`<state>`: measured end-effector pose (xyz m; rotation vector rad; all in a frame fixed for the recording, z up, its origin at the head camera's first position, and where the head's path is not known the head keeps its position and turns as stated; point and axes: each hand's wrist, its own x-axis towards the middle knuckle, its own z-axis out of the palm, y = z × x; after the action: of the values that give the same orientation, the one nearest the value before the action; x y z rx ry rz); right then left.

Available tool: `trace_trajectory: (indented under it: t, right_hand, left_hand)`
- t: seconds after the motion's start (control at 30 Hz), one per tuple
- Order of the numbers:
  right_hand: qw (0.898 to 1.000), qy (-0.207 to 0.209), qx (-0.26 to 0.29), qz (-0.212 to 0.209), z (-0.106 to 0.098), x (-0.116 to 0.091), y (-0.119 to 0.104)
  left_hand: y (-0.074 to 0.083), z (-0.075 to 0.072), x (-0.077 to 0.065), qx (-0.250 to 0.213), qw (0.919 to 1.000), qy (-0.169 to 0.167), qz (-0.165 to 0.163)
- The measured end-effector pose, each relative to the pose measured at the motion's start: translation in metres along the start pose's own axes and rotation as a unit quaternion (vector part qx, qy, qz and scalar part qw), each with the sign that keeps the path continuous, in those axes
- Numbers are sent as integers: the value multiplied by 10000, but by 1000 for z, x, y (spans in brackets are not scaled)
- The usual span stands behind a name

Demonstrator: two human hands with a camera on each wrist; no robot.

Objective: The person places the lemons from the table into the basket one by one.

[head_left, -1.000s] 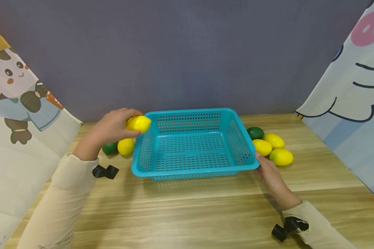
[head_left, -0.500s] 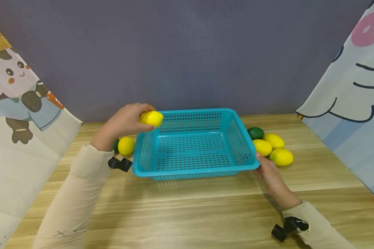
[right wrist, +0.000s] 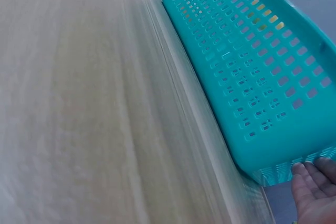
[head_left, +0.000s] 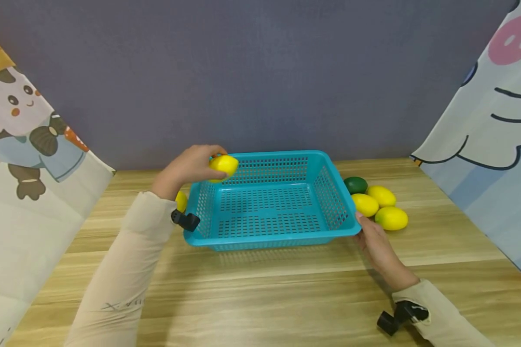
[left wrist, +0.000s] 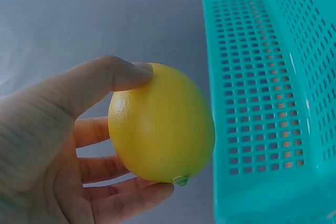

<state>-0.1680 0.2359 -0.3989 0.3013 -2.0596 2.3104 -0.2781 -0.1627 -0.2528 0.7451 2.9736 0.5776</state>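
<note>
In the head view my left hand (head_left: 193,166) holds a yellow lemon (head_left: 226,165) over the left part of a turquoise plastic basket (head_left: 269,238). The left wrist view shows the thumb on top of the lemon (left wrist: 163,124) and the fingers curled beneath, with the basket wall (left wrist: 226,187) right beside it. My right hand (head_left: 375,243) grips the basket's front right corner at the rim. In the right wrist view, fingertips of the right hand (right wrist: 317,187) rest against the basket's end wall (right wrist: 294,148). No fruit shows inside the basket.
Right of the basket, several lemons (head_left: 392,218) lie by a dark green fruit (head_left: 356,185). Another lemon (head_left: 181,201) sits left of the basket, partly hidden by my left wrist. A grey panel (head_left: 260,77) stands behind the wooden table (head_left: 260,303), with printed cloths on both sides.
My left hand has carried the lemon rightward, from the basket's left edge to over its inside. Its arm now covers the green fruit on the left. The right hand and basket have stayed put.
</note>
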Motion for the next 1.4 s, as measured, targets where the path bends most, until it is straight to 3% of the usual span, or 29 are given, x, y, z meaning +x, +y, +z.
trace_trajectory:
  t: [0.67, 0.87, 1.03, 1.4]
  right_hand:
    - [9997, 237, 75, 64, 2, -1, -2]
    - [9996, 248, 120, 42, 2, -1, -2]
    - [9997, 179, 179, -5, 2, -1, -1]
    - [9996, 245, -20, 163, 5, 0, -1]
  left_hand:
    - [9, 21, 30, -283, 9985, -407, -227]
    - [11, 24, 42, -398, 9961, -680, -407]
    - [8, 35, 50, -312, 9940, -924, -495]
    - [8, 57, 59, -206, 9861, -1261, -1059]
